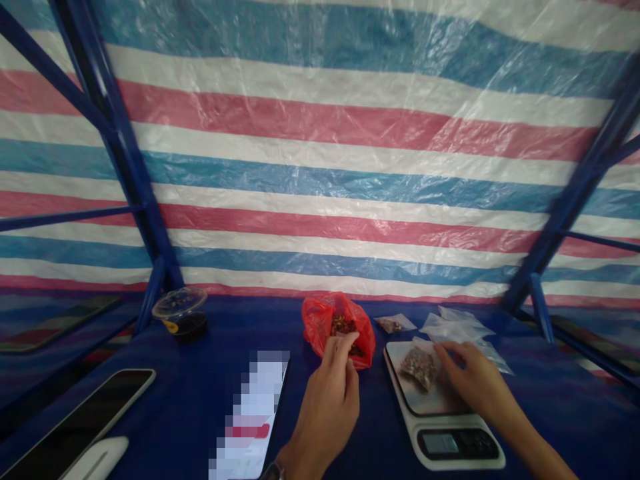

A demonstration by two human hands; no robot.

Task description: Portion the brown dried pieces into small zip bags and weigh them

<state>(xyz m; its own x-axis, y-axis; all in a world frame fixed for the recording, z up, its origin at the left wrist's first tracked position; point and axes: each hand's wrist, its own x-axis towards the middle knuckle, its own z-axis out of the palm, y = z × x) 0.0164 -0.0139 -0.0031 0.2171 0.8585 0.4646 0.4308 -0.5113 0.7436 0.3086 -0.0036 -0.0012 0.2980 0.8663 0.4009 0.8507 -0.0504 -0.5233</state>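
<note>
My left hand (330, 393) reaches into the mouth of a red plastic bag (320, 320) that holds dark reddish-brown dried pieces; its fingers are pinched together at the bag's contents. My right hand (473, 380) rests on a white digital scale (440, 427), fingers holding the edge of a small clear bag (420, 365) of brown pieces that lies on the scale's platform.
Several empty clear bags (457, 327) and one small filled bag (393, 325) lie behind the scale. A lidded clear cup with dark liquid (181, 313) stands at the left. A phone (255, 420) and a tablet (80, 420) lie on the blue table. A striped tarp hangs behind.
</note>
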